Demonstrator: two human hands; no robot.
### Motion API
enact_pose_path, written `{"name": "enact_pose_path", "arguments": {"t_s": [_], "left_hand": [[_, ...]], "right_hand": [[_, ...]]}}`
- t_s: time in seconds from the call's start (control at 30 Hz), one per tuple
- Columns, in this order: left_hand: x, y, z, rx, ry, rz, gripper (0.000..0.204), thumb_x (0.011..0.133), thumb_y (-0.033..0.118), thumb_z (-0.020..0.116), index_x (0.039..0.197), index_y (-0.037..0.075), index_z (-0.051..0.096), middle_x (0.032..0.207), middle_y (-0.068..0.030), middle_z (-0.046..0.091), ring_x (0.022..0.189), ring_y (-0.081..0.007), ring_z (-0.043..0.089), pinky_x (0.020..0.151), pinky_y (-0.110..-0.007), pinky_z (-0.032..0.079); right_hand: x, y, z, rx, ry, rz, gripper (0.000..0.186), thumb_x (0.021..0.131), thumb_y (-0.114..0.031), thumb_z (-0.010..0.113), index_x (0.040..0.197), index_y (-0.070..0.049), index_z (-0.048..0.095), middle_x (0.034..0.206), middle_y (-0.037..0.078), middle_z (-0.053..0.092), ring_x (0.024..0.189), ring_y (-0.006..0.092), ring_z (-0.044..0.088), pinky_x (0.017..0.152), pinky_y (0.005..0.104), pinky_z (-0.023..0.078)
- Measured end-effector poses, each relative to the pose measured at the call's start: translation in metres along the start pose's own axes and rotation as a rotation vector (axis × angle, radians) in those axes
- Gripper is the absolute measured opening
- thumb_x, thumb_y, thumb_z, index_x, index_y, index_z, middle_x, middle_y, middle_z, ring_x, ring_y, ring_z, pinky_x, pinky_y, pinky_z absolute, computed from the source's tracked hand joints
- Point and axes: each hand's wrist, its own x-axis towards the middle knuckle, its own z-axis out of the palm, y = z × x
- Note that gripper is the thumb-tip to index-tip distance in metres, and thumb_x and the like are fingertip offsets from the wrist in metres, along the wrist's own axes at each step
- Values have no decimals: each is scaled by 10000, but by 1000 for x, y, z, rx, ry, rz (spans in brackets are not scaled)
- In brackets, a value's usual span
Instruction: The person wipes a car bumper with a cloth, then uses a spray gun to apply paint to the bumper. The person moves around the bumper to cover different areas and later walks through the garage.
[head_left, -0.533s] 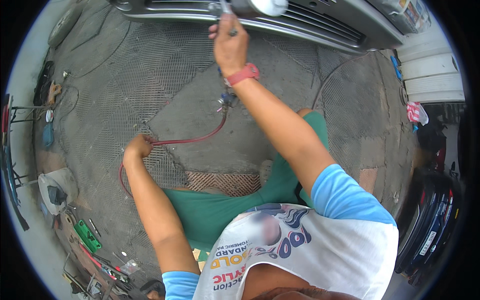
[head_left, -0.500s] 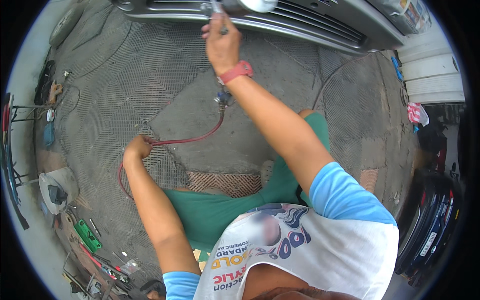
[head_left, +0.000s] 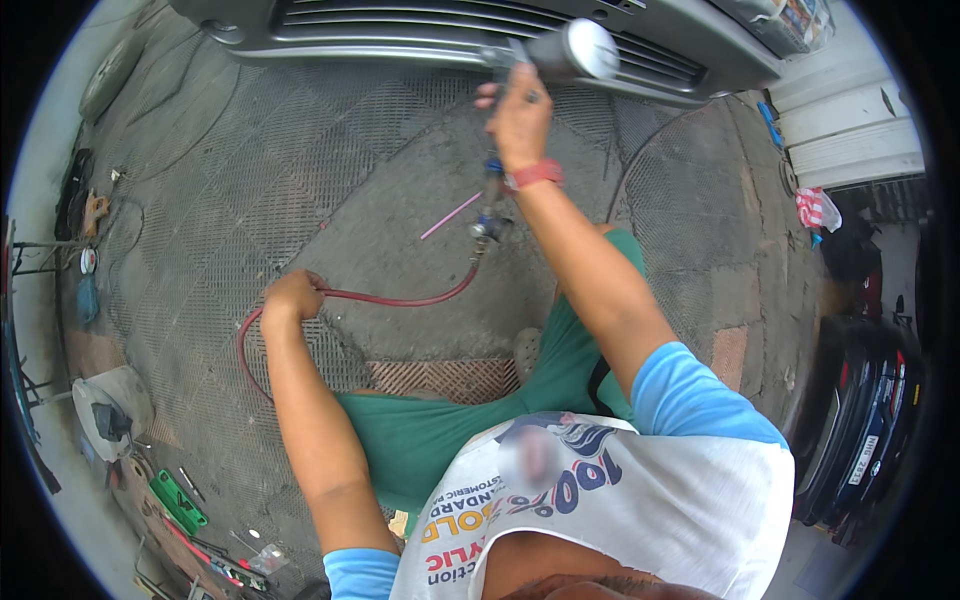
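Note:
My right hand (head_left: 522, 112) is closed round a paint spray gun (head_left: 505, 62), held just in front of a grey car bumper (head_left: 400, 45). The gun's cup, with its round white lid (head_left: 592, 48), tilts to the right. Beneath the grip hangs a metal air fitting (head_left: 487, 228) with a blue part. From it a red air hose (head_left: 400, 300) curves left to my left hand (head_left: 295, 295), whose fingers are wrapped round it. Past that hand the hose loops down behind my left forearm. My trigger finger is partly blurred.
A thin pink stick (head_left: 450, 216) lies on the floor between my arms. To the left are a white bucket (head_left: 130, 395), a green tool tray (head_left: 178, 500) and a tire (head_left: 110, 75). A dark car (head_left: 860, 440) stands at the right. A dark cable (head_left: 650, 160) crosses the floor.
My right hand has swept right along the bumper with the spray gun, and the fitting and hose end have followed. The left hand has shifted slightly right, still on the hose. The pink stick has come into sight.

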Motion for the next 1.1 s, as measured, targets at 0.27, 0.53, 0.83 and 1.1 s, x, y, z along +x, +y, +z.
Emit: {"name": "enact_pose_path", "arguments": {"t_s": [0.27,0.53,0.83,1.1], "left_hand": [[4,103,9,149,147,373,294,951,216,684,1224,177,788,1168,-151,773,1177,-349,693,1155,-565,395],[-30,157,8,16,455,629,297,979,176,665,1256,121,754,1143,-170,749,1139,-365,691,1140,-550,430],[-20,128,-12,18,219,368,284,951,231,726,1216,144,775,1151,-173,766,1160,-357,692,1148,-531,409],[-3,2,-16,-97,-8,-64,358,864,288,834,1212,227,779,1194,-125,781,1241,-317,684,1219,-541,326]], "right_hand": [[73,-3,-182,-28,391,35,649,1142,-524,310,1126,35,640,835,158,740,658,198,729,422,278,529],[160,7,-298,-62,718,25,675,1130,-534,318,1172,60,635,797,164,721,618,226,722,406,307,535],[118,33,-227,-167,565,97,654,1132,-514,357,1268,79,597,818,167,717,620,206,721,401,298,542],[-13,12,-16,-72,11,127,593,1139,-529,373,1275,-11,627,887,86,739,755,126,732,477,235,529]]}}
